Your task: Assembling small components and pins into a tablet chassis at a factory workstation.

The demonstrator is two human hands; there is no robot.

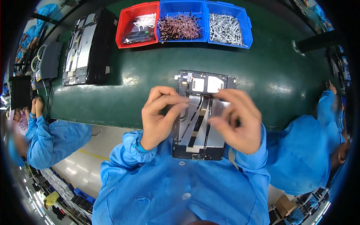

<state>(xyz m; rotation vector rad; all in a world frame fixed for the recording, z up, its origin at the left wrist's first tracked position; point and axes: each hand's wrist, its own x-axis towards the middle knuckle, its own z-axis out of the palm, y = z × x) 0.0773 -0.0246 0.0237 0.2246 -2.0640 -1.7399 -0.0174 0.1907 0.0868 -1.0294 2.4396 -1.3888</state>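
Note:
An opened tablet (pixel 217 138) lies in front of me, its silver inner plates, black ribbon cables and dark circuit board exposed. Two white pads (pixel 198 84) sit on its far section. At the tablet's left edge is my left hand (pixel 161 116), thumb and forefinger pinched together above it. A thin pale line shows at those fingertips, too fine to name. Over the right side hovers my right hand (pixel 240 122), slightly blurred. Its thumb and forefinger are apart, with nothing visible between them; the other fingers curl inward.
Beyond the tablet stand a red bin (pixel 120 35) with white pieces and dark packets, a blue bin (pixel 182 42) of small reddish-brown parts, and another blue bin (pixel 247 33) of silvery parts. Stacked open tablets (pixel 84 48) stand far left on the green table (pixel 150 63). Blue-clad co-workers sit either side.

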